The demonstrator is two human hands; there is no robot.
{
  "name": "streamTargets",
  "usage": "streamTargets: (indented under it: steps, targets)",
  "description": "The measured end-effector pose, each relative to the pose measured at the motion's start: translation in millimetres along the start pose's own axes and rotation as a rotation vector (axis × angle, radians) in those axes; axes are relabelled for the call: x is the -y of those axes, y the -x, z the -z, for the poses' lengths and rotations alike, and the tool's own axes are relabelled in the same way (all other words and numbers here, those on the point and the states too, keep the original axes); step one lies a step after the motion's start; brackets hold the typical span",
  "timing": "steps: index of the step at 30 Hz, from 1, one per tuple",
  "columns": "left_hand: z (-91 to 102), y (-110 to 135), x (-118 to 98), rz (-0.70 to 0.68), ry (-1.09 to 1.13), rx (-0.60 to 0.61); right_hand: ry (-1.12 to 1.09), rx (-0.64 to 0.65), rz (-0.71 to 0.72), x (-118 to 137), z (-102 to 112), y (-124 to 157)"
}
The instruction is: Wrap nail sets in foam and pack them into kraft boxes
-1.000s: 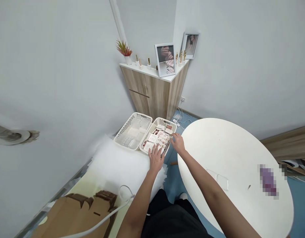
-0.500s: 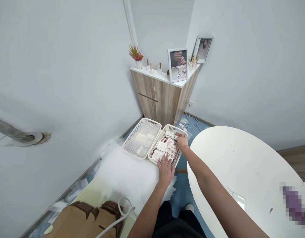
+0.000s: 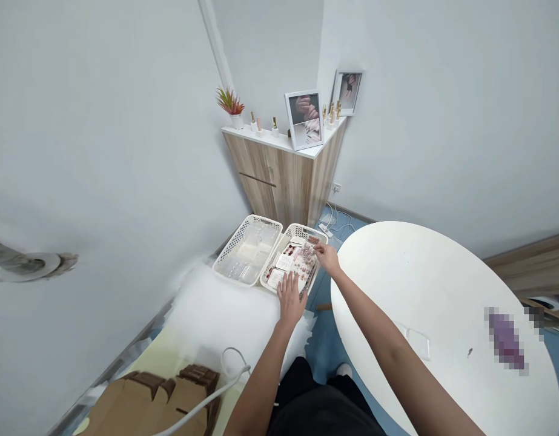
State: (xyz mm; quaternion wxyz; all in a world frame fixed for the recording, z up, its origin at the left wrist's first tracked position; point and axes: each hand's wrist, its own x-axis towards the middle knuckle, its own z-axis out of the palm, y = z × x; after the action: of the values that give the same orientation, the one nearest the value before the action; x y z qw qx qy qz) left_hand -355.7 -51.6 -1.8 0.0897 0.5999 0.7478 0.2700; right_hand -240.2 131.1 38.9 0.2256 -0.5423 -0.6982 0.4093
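Note:
Two white perforated baskets stand side by side on a white padded surface [image 3: 220, 309]. The right basket [image 3: 301, 231] holds several packs of press-on nails [image 3: 295, 261] in pink and dark red. My left hand [image 3: 291, 297] lies flat on the near end of this basket, fingers spread. At the basket's far right edge my right hand [image 3: 327, 257] has its fingers curled on a pack there. The left basket [image 3: 247, 249] holds clear plastic cases.
A round white table [image 3: 443, 303] stands at the right with a clear case [image 3: 418, 342] and a purple item [image 3: 506, 339] on it. A wooden cabinet [image 3: 283, 175] with frames, bottles and a plant fills the corner. A cardboard box [image 3: 147, 399] and white cable [image 3: 215, 387] lie near me.
My hands have stayed on the right basket; the right hand's fingers have shifted slightly among the packs. The view has swung as my head moved.

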Motion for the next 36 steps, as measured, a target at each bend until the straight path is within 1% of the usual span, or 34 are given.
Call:
streamTargets:
  steps: [3, 5, 8, 10, 14, 17, 21, 23, 25, 27, 29, 31, 33, 36]
  targets:
    - [7.7, -10.7, -4.8, -0.009, 0.076, -0.064, -0.341, 0.021, -0.062, -8.4, 9.6, 14.1]
    - [14.5, -18.8, -14.0, -0.043, 0.119, -0.106, -0.495, 0.062, -0.075, -13.4, 20.2, 28.1]
    - [18.8, -28.0, -36.6, -0.11, 0.147, -0.113, -0.63, 0.082, -0.091, -23.0, 42.1, 55.5]
    - [14.6, -29.6, -55.4, -0.154, 0.14, -0.091, -0.683, 0.071, -0.116, -32.4, 58.8, 76.4]
    - [-7.3, -21.6, -93.8, -0.24, 0.1, -0.018, -0.741, 0.022, -0.183, -58.0, 91.9, 119.2]
    - [-26.4, -10.7, -120.1, -0.316, 0.077, 0.065, -0.745, -0.025, -0.233, -78.1, 114.9, 149.9]
    - [-47.6, 1.5, -151.0, -0.383, 0.069, 0.23, -0.72, -0.073, -0.28, -104.7, 142.4, 188.1]
    - [-58.6, 6.3, -164.0, -0.428, 0.065, 0.329, -0.699, -0.121, -0.31, -122.1, 155.2, 207.3]
    - [-71.7, 11.4, -175.1, -0.495, 0.055, 0.426, -0.677, -0.213, -0.367, -144.3, 167.7, 227.4]
    - [-87.2, 17.5, -184.7, -0.564, 0.043, 0.514, -0.64, -0.329, -0.45, -170.2, 179.3, 248.4]
    - [-103.9, 24.6, -193.4, -0.616, 0.034, 0.584, -0.571, -0.412, -0.539, -196.8, 189.1, 269.2]
    - [-119.9, 31.4, -201.7, -0.648, 0.02, 0.636, -0.487, -0.442, -0.602, -220.6, 196.1, 288.1]
    - [-133.8, 37.0, -209.3, -0.664, -0.011, 0.677, -0.406, -0.449, -0.645, -239.1, 200.3, 303.8]
    - [-149.9, 41.8, -217.9, -0.66, -0.071, 0.729, -0.317, -0.444, -0.688, -256.6, 202.8, 320.2]
